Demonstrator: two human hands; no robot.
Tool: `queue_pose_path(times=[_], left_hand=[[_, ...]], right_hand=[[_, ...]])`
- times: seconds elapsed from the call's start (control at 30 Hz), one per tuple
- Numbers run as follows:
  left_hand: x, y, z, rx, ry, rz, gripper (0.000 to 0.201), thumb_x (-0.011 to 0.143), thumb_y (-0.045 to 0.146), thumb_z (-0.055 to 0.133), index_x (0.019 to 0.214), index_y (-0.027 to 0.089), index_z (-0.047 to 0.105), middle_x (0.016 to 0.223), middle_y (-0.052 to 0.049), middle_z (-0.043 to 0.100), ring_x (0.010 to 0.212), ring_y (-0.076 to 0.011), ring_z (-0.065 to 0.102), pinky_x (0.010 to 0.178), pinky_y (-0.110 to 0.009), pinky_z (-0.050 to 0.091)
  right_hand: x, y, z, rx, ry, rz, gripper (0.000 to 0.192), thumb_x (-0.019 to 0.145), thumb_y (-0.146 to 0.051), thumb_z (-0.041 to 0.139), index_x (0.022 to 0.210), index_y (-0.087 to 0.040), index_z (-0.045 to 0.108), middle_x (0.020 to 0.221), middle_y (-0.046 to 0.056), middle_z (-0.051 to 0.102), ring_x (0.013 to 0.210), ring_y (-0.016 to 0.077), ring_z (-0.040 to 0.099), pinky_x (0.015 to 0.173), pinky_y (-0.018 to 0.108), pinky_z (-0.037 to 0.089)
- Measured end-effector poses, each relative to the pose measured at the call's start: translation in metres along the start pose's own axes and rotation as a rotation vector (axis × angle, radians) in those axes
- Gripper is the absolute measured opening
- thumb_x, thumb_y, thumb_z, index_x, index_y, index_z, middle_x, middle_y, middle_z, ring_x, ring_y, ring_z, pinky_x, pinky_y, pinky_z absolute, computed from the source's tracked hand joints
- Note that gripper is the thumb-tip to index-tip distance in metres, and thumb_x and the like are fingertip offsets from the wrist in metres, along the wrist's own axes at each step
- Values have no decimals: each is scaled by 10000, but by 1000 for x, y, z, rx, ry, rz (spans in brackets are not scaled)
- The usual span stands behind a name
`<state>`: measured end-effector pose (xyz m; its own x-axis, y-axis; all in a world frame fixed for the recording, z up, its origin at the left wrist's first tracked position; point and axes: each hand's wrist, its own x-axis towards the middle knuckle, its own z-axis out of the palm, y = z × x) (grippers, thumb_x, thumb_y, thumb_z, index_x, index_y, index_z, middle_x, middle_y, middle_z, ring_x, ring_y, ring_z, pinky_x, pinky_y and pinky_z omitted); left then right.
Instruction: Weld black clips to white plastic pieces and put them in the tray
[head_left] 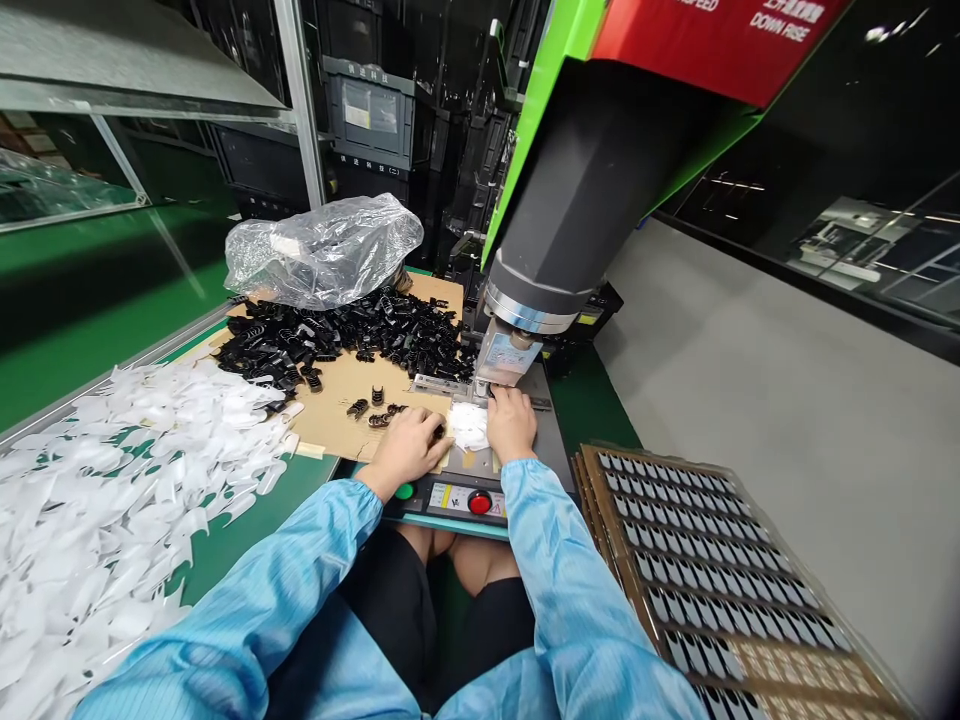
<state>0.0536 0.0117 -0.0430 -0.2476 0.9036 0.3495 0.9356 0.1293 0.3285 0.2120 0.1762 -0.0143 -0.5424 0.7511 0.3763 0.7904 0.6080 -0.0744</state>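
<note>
My left hand rests at the machine bed's left edge, thumb and fingers pinched around a small black clip, which is mostly hidden. Beside it, several loose black clips lie on the cardboard. Under the press head, a white piece sits on the machine bed between my hands. My right hand is on the right side of that piece, with fingers curled close beneath the head at a small dark part. Whether those fingers hold it is hidden.
A heap of black clips lies on cardboard, behind it a clear plastic bag. White plastic pieces cover the left table. A red button and green button face me. Filled trays are stacked at right.
</note>
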Motion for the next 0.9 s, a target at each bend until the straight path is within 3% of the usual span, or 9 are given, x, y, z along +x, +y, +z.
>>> queue_pose_path(times=[0.1, 0.27, 0.47, 0.6, 0.77, 0.9], left_hand=[[-1, -1, 1, -21, 12, 3, 275, 1055, 449, 552, 1121, 229, 702, 1110, -121, 687, 1076, -305, 620, 983, -466, 498], [-8, -6, 2, -115, 74, 50, 276, 1049, 288, 546, 1253, 252, 729, 1369, -143, 621, 1243, -299, 612, 1082, -472, 519], [-12, -13, -2, -59, -3, 10, 352, 1028, 234, 536, 1299, 273, 757, 1161, -137, 677, 1084, -285, 666, 997, -456, 574], [-8, -14, -2, -54, 18, 10, 378, 1037, 232, 520, 1368, 248, 704, 1196, -151, 712, 1119, -304, 687, 1042, -464, 567], [25, 1, -2, -182, 77, 36, 376, 1054, 242, 487, 1376, 224, 681, 1312, -129, 691, 1191, -257, 680, 1083, -407, 567], [67, 23, 7, -236, 105, 40, 359, 1033, 184, 471, 1273, 193, 737, 1200, -124, 686, 1118, -230, 687, 1048, -363, 574]], right_hand=[[-1, 2, -5, -5, -22, -16, 394, 1072, -277, 453, 1421, -270, 636, 1280, 117, 636, 1162, 299, 501, 944, 391, 400], [-5, 5, -13, -29, -84, -43, 504, 1020, -171, 452, 1496, -278, 575, 1304, 127, 621, 1179, 308, 490, 943, 403, 402], [-9, 7, -14, -53, -126, -52, 643, 960, -104, 470, 1574, -295, 486, 1331, 138, 605, 1212, 314, 479, 960, 415, 405], [-9, 8, -15, -26, -134, -56, 652, 952, -96, 468, 1575, -288, 481, 1316, 146, 615, 1208, 317, 487, 965, 422, 404], [-10, 8, -16, 0, -141, -55, 639, 948, -89, 460, 1562, -265, 485, 1308, 153, 626, 1204, 316, 492, 960, 423, 407], [-12, 8, -15, 0, -135, -46, 645, 948, -100, 459, 1570, -270, 473, 1321, 155, 622, 1217, 319, 486, 963, 426, 408]])
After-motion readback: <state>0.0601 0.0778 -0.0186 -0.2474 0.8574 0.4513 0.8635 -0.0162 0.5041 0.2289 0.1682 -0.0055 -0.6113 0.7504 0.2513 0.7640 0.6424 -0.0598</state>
